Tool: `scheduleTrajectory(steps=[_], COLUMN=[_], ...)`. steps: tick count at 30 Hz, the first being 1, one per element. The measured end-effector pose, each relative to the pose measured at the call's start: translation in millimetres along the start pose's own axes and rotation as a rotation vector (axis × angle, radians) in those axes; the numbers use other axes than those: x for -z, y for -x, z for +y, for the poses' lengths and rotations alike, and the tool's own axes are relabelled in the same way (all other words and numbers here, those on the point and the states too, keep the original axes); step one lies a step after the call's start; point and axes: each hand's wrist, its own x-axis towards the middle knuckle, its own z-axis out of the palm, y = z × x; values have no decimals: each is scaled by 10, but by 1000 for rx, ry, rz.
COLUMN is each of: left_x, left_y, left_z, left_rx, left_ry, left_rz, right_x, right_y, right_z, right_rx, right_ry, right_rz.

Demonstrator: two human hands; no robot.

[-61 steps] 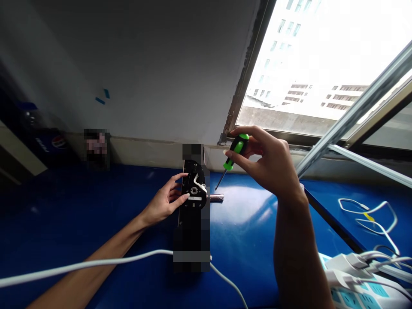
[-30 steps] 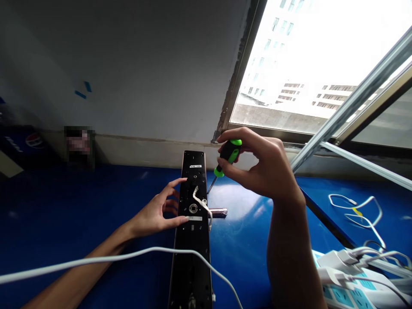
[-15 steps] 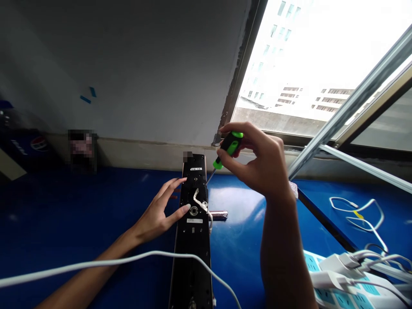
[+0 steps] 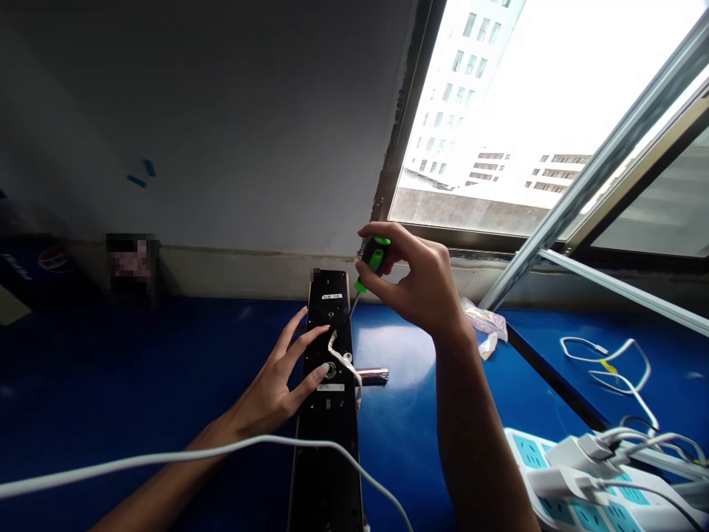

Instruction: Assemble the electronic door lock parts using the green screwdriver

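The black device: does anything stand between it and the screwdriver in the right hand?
Nothing visible does. The right hand holds the screwdriver with its tip by the edge of the black device; the long white cable passes lower down, clear of the tip.

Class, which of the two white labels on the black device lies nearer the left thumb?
The lower label, beside the thumb tip of the left hand; the upper label sits nearer the far end of the black device, beyond that hand's fingertips.
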Motion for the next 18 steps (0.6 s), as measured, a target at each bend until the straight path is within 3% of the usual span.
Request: scheduleTrajectory(steps=[5,12,18], left_x=[28,32,98], left_y=[-9,4,-305], left_z=[-4,12,109], left_rx=[-23,-32,-134], left_ry=[-11,21,-80], left_rz=[-50,-21,148], right_x=[-48,-182,-214], right_y=[-8,-18,-13], right_z=[-10,-11,-19], right_rx=[-61,-135,-105], right_ry=[39,145,144], right_rz=[51,159,128])
